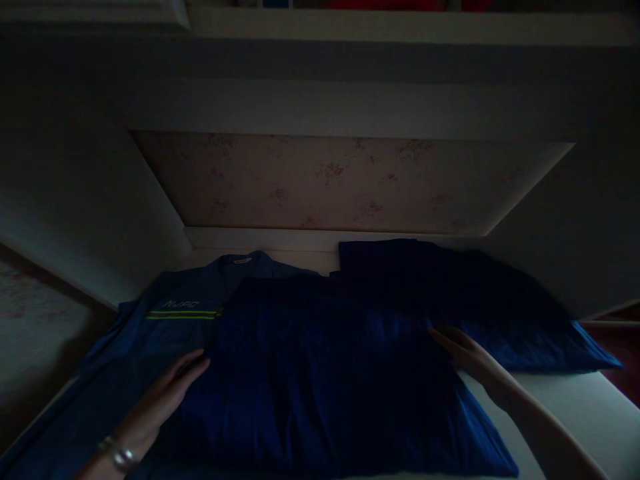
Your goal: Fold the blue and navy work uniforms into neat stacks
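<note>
A large piece of dark blue, slightly shiny cloth lies spread in front of me; the dim light hides whether it is a garment or a cover. My left hand, with a bracelet at the wrist, is at its left edge, fingers stretched and apart. At the right edge, my right hand touches the cloth with fingers extended; some of them are hidden. Beneath the left side is a blue work shirt with a collar, pale lettering and two yellow-green stripes on the chest.
A second dark blue cloth lies at the back right, partly overlapped by the first. Everything rests on a white surface inside a pale recess. Flowered paper covers its back, and a ledge runs across above.
</note>
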The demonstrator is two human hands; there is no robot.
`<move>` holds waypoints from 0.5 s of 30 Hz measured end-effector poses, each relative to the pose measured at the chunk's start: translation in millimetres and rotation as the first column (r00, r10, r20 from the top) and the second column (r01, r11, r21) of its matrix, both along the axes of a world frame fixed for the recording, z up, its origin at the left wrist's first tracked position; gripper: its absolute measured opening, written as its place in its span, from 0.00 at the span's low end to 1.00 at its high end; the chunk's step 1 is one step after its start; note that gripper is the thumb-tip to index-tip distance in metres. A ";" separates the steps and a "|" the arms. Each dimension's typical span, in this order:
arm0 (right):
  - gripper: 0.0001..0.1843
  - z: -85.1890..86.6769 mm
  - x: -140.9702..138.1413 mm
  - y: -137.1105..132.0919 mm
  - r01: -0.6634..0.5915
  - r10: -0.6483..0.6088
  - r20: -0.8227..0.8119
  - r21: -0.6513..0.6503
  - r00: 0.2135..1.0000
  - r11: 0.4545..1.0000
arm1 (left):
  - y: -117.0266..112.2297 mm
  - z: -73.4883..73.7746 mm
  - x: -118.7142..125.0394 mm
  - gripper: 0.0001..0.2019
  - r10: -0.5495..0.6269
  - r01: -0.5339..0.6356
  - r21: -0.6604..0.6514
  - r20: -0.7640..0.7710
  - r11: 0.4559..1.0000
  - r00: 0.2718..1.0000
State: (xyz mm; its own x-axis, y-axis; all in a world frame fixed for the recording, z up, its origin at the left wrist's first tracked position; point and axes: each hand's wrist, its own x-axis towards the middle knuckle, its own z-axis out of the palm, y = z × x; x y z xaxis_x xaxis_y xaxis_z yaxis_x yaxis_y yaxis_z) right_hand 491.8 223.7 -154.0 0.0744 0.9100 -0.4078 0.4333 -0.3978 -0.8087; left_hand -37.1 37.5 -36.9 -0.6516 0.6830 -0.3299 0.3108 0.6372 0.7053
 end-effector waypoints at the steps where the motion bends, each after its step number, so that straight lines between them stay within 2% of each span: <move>1: 0.42 -0.4 -1.2 -14.2 -0.007 0.002 -0.094 -0.058 0.996 0.998 | -10.5 -0.8 2.3 0.30 0.001 0.000 -0.029 0.033 1.000 0.999; 3: 0.44 -1.7 -3.6 -33.8 -0.013 -0.005 -0.161 -0.113 0.987 0.994 | -23.3 -1.7 6.6 0.35 0.021 -0.018 -0.060 0.050 0.998 0.999; 7: 0.37 -7.8 -0.7 -48.3 0.003 -0.006 -0.047 -0.066 0.999 0.998 | -32.0 -7.0 7.7 0.41 -0.039 0.031 -0.192 -0.042 0.981 0.998; 9: 0.37 -8.0 2.2 -53.5 0.002 -0.009 -0.075 -0.102 0.997 0.995 | -36.8 -10.7 3.7 0.41 -0.054 0.041 -0.230 -0.051 0.972 0.997; 11: 0.37 -4.6 2.5 -59.7 0.026 -0.064 -0.162 -0.226 0.985 0.974 | -43.2 -13.5 -2.0 0.41 -0.039 0.026 -0.234 -0.050 0.972 0.998; 13: 0.35 0.8 -1.1 -65.1 0.029 -0.154 -0.286 -0.399 0.946 0.917 | -49.8 -15.1 -8.4 0.39 0.003 -0.018 -0.226 -0.068 0.974 0.998; 15: 0.34 6.2 -7.2 -68.0 -0.022 -0.222 -0.393 -0.529 0.892 0.848 | -54.7 -15.6 -13.1 0.36 0.045 -0.067 -0.187 -0.119 0.980 0.992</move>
State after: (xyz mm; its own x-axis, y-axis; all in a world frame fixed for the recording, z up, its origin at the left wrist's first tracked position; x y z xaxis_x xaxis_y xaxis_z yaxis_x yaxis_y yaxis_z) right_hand 484.7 155.8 -147.8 -0.1377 0.5591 -0.8176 0.0305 -0.8227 -0.5677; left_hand -50.2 -17.2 -52.5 -0.7279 0.5761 -0.3717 0.3417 0.7749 0.5318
